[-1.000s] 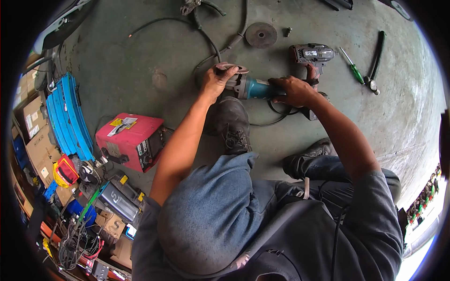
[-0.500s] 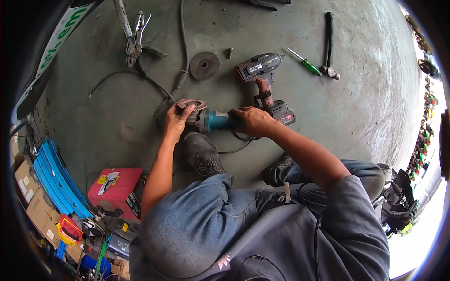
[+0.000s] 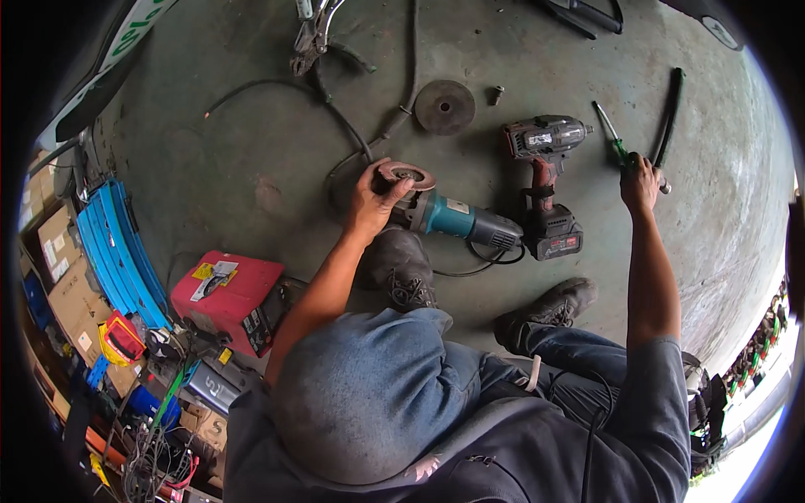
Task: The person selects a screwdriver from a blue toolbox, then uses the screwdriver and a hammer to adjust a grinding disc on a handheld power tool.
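My left hand is closed on the head end of a teal and black angle grinder, thumb against its brown flap disc. The grinder lies tilted near my boot, its rear end by the floor. Reaching out to the right, my right hand has its fingers closed at the handle end of a green screwdriver. A hammer lies right beside that hand, which partly covers its head. Between the two hands rests a cordless impact wrench with its battery.
A loose grey disc and a small bolt lie on the floor ahead. Cables and locking pliers are at the far left. A red box-shaped machine stands left, near blue curved panels. My boots are close by.
My right hand has left the grinder's body and moved right to the screwdriver and hammer. My left hand stays on the grinder's head. The whole view has shifted.
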Tool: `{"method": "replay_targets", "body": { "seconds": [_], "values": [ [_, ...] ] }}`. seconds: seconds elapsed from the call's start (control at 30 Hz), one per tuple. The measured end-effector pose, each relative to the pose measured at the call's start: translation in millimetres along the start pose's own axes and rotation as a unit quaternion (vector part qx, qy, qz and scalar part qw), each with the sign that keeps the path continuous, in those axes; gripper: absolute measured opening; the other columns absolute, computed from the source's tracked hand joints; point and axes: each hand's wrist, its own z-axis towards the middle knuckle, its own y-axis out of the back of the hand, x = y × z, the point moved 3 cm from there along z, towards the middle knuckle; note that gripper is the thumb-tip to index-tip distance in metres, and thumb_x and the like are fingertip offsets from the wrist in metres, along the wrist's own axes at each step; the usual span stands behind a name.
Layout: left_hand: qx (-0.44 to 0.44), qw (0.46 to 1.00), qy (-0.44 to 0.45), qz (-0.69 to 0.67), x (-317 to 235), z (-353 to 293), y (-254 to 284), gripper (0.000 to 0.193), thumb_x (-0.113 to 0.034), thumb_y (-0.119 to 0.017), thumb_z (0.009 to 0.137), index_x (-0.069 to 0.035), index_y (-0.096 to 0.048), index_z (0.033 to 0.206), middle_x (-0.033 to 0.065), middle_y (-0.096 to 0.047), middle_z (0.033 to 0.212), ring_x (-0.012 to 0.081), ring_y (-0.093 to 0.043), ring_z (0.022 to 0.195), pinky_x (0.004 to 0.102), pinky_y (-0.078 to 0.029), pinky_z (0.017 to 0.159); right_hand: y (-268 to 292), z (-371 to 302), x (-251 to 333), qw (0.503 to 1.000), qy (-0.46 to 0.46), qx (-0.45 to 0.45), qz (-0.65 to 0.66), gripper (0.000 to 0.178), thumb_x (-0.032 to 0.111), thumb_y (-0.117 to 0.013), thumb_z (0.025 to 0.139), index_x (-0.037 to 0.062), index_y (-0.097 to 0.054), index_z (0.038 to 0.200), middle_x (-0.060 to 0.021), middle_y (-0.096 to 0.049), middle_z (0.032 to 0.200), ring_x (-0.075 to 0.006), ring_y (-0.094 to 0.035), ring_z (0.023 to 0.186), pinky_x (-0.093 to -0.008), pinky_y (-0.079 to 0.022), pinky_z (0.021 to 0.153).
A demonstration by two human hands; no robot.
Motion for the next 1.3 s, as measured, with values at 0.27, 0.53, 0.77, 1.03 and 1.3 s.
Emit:
{"method": "replay_targets", "body": {
  "seconds": [0.27,0.53,0.77,1.03,1.3],
  "values": [
    [-0.008,1.000,-0.028,-0.005,7,-6,6,0.073,-0.036,-0.080,0.077,0.007,-0.048,0.127,0.0153,-0.063,0.114,0.0219,-0.060,0.106,0.0322,-0.046,0.094,151,-65,131,0.921,0.159,-0.044,0.352,0.029,0.003,-0.068,0.079,0.0006,-0.063,0.108,-0.0103,-0.060,0.093,-0.0189,-0.059,0.078,-0.0286,-0.046,0.065],
    [0.016,0.999,-0.018,-0.021,-6,-3,0,0.073,-0.029,-0.082,0.074,0.006,-0.046,0.127,0.0142,-0.063,0.113,0.0198,-0.061,0.106,0.0317,-0.048,0.093,152,-91,218,0.677,0.143,0.079,0.717,0.033,0.004,-0.067,0.083,-0.0056,-0.053,0.112,-0.0163,-0.064,0.104,-0.0204,-0.063,0.094,-0.0318,-0.050,0.084],
    [0.009,0.999,0.019,-0.024,-1,-3,1,0.075,-0.028,-0.084,0.072,0.005,-0.045,0.126,0.0142,-0.062,0.114,0.0192,-0.061,0.106,0.0321,-0.049,0.093,121,-98,258,0.736,0.240,0.055,0.631,0.058,-0.005,-0.065,0.080,-0.0001,-0.031,0.128,-0.0187,-0.064,0.108,-0.0257,-0.066,0.100,-0.0357,-0.052,0.086],
    [0.002,0.999,0.021,-0.049,2,-4,3,0.075,-0.026,-0.085,0.070,0.004,-0.045,0.126,0.0139,-0.062,0.114,0.0195,-0.061,0.106,0.0329,-0.049,0.094,130,-89,280,0.782,0.301,0.042,0.544,0.061,-0.004,-0.069,0.077,-0.0011,-0.032,0.126,-0.0181,-0.061,0.109,-0.0289,-0.067,0.097,-0.0365,-0.053,0.081],
    [-0.001,0.997,0.032,-0.068,-1,-5,-2,0.075,-0.028,-0.083,0.073,0.005,-0.044,0.129,0.0127,-0.061,0.116,0.0181,-0.059,0.106,0.0312,-0.047,0.092,123,-87,296,0.769,0.311,0.052,0.556,0.061,0.000,-0.074,0.075,-0.0041,-0.039,0.124,-0.0213,-0.060,0.107,-0.0370,-0.066,0.091,-0.0401,-0.055,0.072]
  ]
}}
